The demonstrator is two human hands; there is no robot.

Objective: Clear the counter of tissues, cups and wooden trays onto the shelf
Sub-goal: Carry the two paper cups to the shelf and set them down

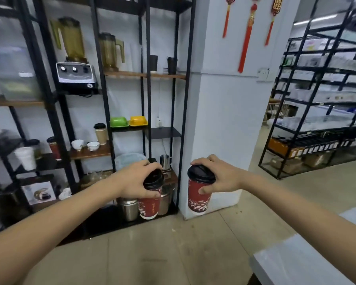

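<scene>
My left hand point(135, 178) grips a red paper cup with a black lid point(149, 205) near its top, and the cup tilts slightly. My right hand point(222, 175) holds a second red paper cup with a black lid point(198, 197) upright by its rim. Both cups hang in the air in front of the black metal shelf point(103, 95) with wooden boards. A brown lidded cup point(101, 133), another red cup point(53, 148) and white bowls point(85, 145) stand on a middle board of the shelf.
A white pillar point(224, 120) stands right of the shelf. Steel canisters point(130, 209) sit on the bottom board, and a blender point(75, 58) higher up. The grey counter edge point(296, 262) is at lower right. More racks point(317, 120) fill the far right.
</scene>
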